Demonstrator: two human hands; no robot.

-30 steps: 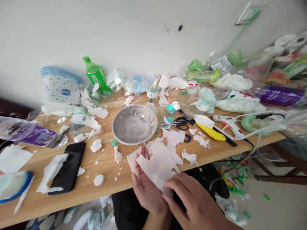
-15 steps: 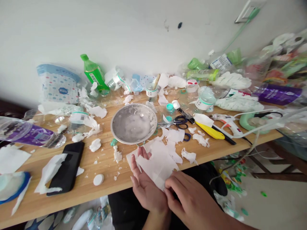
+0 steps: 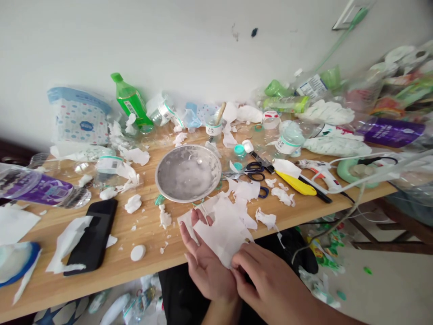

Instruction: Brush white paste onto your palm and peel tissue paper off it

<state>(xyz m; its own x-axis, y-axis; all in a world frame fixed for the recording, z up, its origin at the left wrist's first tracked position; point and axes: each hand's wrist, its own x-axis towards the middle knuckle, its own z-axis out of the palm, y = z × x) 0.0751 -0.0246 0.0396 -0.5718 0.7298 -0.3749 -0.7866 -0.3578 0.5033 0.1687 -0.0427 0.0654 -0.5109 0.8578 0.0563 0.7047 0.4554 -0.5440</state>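
Observation:
My left hand (image 3: 211,271) lies palm up at the front edge of the table, fingers stretched out and slightly apart. A torn sheet of white tissue paper (image 3: 225,230) rests across its fingers and the side of its palm. With thumb and fingers closed, my right hand (image 3: 262,273) pinches the near corner of that sheet, close to the left palm. Beyond the fingertips stands a metal bowl (image 3: 189,174) with a whitish, wet-looking coating inside. Torn paper pieces (image 3: 245,192) lie just right of the sheet.
Scissors (image 3: 254,171), a yellow utility knife (image 3: 297,181) and a hot glue gun (image 3: 321,174) lie to the right. A black phone (image 3: 94,239), a white cap (image 3: 138,253) and a purple-labelled bottle (image 3: 43,187) are on the left. A green bottle (image 3: 133,106) leans by the wall.
Both hands keep nearly the same pose on the paper. My left fingers have shifted slightly left and spread a little. The view has moved very slightly.

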